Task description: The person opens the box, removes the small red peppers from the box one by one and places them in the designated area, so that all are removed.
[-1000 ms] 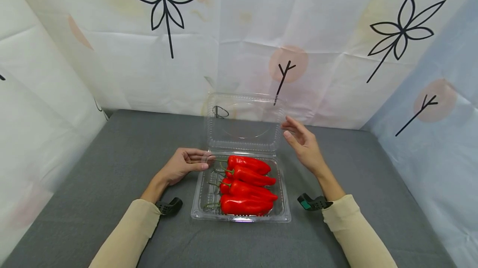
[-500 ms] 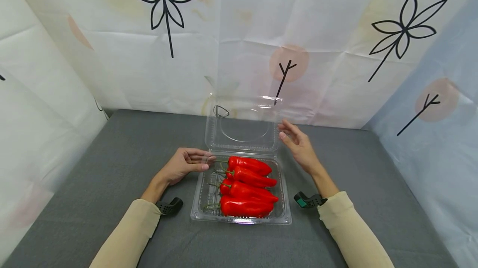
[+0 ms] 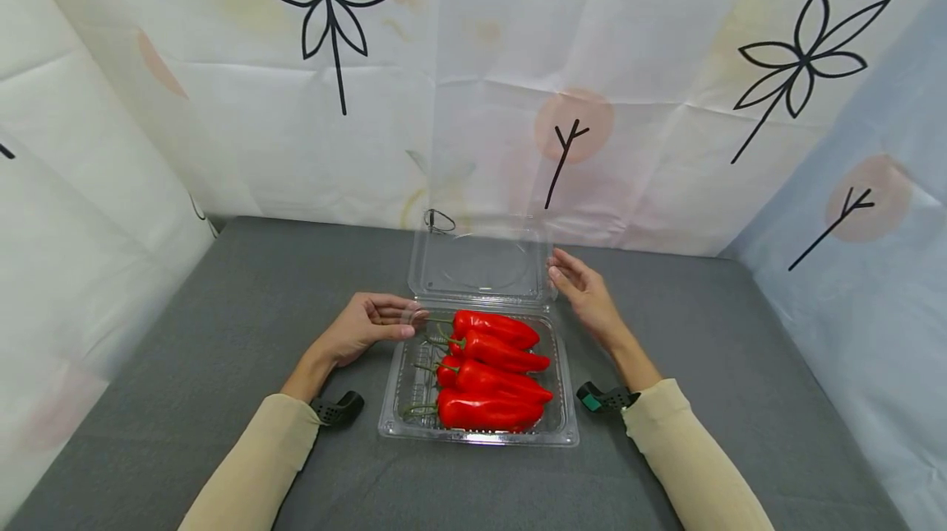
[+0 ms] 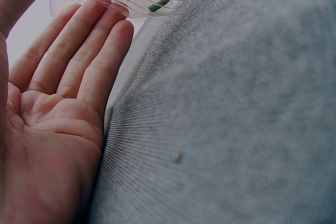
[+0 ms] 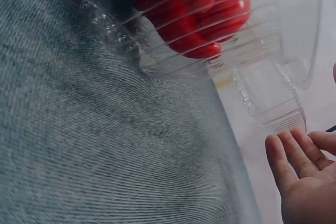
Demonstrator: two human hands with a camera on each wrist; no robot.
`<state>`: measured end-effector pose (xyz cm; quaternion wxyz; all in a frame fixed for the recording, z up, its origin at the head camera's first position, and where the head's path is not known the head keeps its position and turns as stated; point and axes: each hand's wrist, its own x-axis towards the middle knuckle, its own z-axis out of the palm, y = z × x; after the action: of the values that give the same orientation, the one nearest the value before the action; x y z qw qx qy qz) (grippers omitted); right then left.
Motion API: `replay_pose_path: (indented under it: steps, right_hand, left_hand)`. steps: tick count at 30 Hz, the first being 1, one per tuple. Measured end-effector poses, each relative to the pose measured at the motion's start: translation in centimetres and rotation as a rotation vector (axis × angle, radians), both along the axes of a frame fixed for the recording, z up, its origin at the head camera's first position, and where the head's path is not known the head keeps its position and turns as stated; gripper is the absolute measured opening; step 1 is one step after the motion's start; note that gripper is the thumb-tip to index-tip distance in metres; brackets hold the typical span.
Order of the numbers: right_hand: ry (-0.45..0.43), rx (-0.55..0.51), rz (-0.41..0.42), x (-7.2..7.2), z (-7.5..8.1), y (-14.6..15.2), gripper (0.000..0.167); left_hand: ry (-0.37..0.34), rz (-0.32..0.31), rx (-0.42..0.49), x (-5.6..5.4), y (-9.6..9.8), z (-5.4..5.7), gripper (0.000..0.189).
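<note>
A clear hinged plastic container (image 3: 392,399) lies on the grey cloth with several red peppers (image 3: 488,409) side by side in its base, green stems to the left. Its transparent lid (image 3: 481,264) leans back from the rear hinge. My left hand (image 3: 362,330) is at the base's back left corner; in the left wrist view its straight fingers (image 4: 86,45) reach under the ribbed wall. With fingers extended, my right hand (image 3: 588,297) touches the lid's right edge. The right wrist view has these fingertips (image 5: 286,140) right at the lid's side.
Grey cloth (image 3: 222,334) covers the table. Behind it hangs a white curtain (image 3: 473,46) with flower and twig prints, continuing along both sides. A dark camera strap (image 3: 336,409) is on the left wrist, another strap (image 3: 607,398) on the right.
The lid has tipped farther back, its top edge now lower. My right hand has moved left and down with it. My left hand and the peppers have stayed put.
</note>
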<state>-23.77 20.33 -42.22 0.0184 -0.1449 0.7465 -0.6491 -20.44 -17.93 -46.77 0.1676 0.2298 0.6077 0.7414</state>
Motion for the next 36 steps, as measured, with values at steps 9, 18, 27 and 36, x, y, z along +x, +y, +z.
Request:
replay_pose_path:
  steps: [9, 18, 27, 36]
  right_hand:
    - [-0.014, 0.002, -0.006, 0.1, -0.8, 0.0, 0.052]
    - [-0.053, 0.016, -0.002, 0.0, -2.0, 0.1, 0.053]
    - [-0.068, 0.011, 0.009, 0.3, -2.3, 0.2, 0.052]
    - [-0.047, 0.052, 0.019, 0.8, -2.0, 0.6, 0.052]
  left_hand:
    - [0.001, 0.0, 0.001, 0.1, -0.1, -0.1, 0.05]
    - [0.018, -0.004, 0.002, 0.1, -0.1, -0.1, 0.042]
    - [0.025, -0.029, 0.013, 0.1, -0.1, 0.0, 0.045]
    - [0.022, -0.075, -0.012, 0.1, -0.3, 0.1, 0.051]
